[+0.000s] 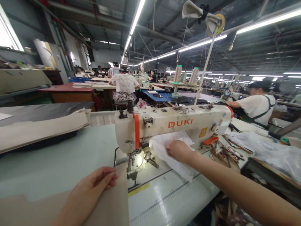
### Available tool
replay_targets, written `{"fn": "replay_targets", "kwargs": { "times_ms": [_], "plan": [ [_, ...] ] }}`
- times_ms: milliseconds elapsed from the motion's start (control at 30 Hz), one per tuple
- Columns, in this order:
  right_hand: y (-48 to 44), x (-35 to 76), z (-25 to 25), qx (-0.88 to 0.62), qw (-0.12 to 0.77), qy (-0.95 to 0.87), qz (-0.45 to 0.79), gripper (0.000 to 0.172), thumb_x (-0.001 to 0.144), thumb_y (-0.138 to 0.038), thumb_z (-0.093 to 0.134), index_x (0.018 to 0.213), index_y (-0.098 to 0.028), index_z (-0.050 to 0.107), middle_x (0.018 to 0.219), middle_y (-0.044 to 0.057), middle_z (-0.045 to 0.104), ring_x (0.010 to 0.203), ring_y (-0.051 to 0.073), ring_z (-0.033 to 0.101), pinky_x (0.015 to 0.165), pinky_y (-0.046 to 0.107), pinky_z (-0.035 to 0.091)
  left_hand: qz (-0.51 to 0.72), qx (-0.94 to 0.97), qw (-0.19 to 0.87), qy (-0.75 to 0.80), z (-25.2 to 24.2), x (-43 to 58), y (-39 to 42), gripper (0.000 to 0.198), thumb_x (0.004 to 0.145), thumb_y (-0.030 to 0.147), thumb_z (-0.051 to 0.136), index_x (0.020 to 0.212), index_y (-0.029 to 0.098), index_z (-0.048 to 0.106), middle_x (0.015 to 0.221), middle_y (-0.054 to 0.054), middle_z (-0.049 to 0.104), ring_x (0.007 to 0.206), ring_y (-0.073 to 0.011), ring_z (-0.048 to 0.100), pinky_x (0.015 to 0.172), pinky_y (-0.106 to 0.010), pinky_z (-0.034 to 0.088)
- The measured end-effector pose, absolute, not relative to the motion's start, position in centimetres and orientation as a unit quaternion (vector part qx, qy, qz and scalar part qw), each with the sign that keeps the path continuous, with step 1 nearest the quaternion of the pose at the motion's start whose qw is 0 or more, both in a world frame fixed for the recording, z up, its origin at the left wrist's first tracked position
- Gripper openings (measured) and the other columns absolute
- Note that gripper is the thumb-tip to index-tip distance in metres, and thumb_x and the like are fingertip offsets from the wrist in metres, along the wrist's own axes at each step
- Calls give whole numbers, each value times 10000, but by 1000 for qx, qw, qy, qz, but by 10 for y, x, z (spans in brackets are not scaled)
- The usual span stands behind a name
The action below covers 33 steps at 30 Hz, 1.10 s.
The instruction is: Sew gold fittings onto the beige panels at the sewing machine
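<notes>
A white industrial sewing machine (174, 124) with the orange word DUKI on its arm stands on the table, its lit needle area (141, 153) at the left end. My left hand (94, 185) pinches the edge of a beige fabric panel (105, 204), just in front of the needle area. My right hand (178, 150) lies on a crumpled white cloth (169, 153), which drapes against the front of the machine arm. The cloth's underside is hidden.
A pale green table top (70, 153) surrounds the machine. Beige and dark panels (39, 128) are stacked at left. Thread cones (178, 73) stand behind the machine. A co-worker (256, 106) sits at right, beyond strips of material (225, 157) and a plastic sheet (270, 153).
</notes>
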State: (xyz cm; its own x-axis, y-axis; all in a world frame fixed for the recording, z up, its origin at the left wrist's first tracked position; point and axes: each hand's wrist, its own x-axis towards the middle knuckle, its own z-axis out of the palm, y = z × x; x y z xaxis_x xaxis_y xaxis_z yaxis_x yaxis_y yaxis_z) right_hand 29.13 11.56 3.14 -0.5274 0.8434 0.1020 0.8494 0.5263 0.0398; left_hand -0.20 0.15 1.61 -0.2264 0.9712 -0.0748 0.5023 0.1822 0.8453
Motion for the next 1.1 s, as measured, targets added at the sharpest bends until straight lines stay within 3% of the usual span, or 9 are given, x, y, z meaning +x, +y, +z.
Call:
{"fn": "replay_targets", "kwargs": {
  "times_ms": [300,433,567,867,1100],
  "plan": [
    [85,292,51,-510,220,-827,87,243,729,-39,468,836,-161,649,843,42,678,768,146,625,677,213,460,383,531,335,677,23,2,-7,313,635,487,590,803,231,653,725,-3,732,714,-227,679,700,-278,502],
    [47,259,41,-391,344,-773,362,189,656,-53,479,692,-178,616,708,-1,638,633,119,586,563,196,441,404,531,357,654,22,4,-12,279,633,471,632,760,223,643,677,1,717,723,-224,675,680,-266,484],
    [29,210,19,-362,329,-705,513,195,590,-45,481,613,-186,615,596,-25,602,579,116,557,546,206,423,430,523,376,633,19,6,-17,255,623,446,659,713,212,614,639,8,695,679,-208,660,633,-258,472],
    [42,157,-12,-343,458,-608,550,164,606,-165,582,759,-207,625,665,-26,645,619,141,598,591,240,464,442,533,385,610,11,6,-17,172,667,357,618,693,197,560,610,3,683,620,-172,636,612,-252,459],
    [41,160,-12,-350,456,-601,555,113,628,-215,645,740,-200,636,695,-4,679,651,157,628,600,249,477,449,519,424,591,9,12,-19,113,692,307,574,708,210,518,637,16,693,609,-160,645,605,-250,477]
  ]
}}
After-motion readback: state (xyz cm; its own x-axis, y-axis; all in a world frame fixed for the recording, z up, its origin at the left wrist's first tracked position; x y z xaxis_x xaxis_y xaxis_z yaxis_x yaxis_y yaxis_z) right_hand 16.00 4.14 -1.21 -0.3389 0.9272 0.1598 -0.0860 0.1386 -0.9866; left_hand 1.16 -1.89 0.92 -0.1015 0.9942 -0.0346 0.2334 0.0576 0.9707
